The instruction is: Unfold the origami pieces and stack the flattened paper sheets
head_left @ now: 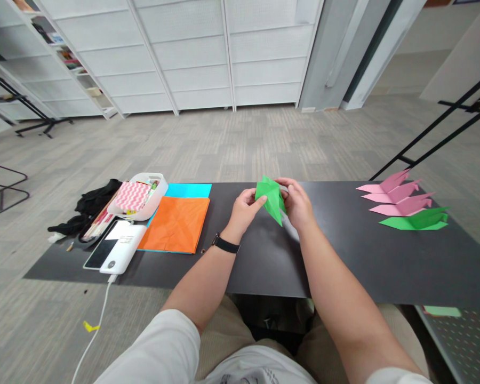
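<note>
While the left hand (245, 210) pinches the near-left side of a folded bright-green paper piece (269, 193), thumb on its face, the right hand (297, 202) grips its right edge. Both grips are closed on it, above the middle of the dark grey rectangular counter (260, 266). Three pink folded-paper birds (396, 193) and one green folded-paper bird (416, 220) stand at right.

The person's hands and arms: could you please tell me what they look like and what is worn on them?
The left hand and right hand are both ungloved. A black wristband, apparently a watch, circles the left wrist; no band shows on the right one. Short white sleeves leave both forearms bare.
</note>
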A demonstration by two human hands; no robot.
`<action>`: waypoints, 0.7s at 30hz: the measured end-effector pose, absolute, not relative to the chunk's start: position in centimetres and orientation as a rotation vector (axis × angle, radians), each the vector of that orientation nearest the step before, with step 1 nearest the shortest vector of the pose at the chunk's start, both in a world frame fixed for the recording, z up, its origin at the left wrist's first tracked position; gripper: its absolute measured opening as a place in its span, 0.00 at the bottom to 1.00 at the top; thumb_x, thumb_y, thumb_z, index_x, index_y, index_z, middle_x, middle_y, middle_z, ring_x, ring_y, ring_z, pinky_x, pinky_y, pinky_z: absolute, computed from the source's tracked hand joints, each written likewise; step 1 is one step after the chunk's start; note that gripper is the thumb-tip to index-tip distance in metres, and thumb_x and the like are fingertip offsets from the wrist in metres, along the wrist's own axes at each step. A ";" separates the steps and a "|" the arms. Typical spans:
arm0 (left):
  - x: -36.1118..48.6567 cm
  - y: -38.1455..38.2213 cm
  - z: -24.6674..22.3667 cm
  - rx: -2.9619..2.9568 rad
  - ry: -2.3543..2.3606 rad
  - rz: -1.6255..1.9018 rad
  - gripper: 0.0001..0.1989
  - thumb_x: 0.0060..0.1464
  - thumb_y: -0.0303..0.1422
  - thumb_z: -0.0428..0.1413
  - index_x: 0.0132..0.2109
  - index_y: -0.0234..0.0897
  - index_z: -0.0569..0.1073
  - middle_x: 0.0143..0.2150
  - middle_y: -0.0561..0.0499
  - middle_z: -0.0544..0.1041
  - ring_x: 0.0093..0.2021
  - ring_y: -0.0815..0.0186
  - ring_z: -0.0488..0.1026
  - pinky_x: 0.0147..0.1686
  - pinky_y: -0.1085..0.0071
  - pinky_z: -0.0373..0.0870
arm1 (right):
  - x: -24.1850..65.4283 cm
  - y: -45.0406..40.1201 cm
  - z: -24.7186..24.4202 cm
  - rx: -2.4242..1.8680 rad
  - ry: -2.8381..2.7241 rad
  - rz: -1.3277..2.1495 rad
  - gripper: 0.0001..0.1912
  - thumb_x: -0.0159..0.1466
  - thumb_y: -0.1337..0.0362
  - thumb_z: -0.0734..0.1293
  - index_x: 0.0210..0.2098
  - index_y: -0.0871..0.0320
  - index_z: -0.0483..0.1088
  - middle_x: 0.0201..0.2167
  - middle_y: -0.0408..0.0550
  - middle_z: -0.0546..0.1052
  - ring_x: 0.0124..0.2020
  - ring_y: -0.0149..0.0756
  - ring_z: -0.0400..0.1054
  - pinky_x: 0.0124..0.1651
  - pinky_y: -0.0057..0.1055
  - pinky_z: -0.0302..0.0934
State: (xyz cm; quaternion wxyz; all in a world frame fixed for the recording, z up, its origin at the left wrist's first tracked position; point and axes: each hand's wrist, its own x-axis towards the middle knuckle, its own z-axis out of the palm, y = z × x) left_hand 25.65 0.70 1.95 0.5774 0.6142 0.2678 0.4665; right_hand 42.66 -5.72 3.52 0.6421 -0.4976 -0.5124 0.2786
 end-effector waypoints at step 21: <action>24.3 1.7 3.8 0.550 0.442 0.694 0.09 0.67 0.39 0.61 0.48 0.40 0.80 0.48 0.48 0.85 0.54 0.60 0.81 0.61 0.58 0.74 | 42.1 -6.2 5.1 -1.021 -0.825 1.220 0.22 0.51 0.47 0.83 0.38 0.52 0.83 0.31 0.41 0.81 0.30 0.32 0.71 0.35 0.31 0.69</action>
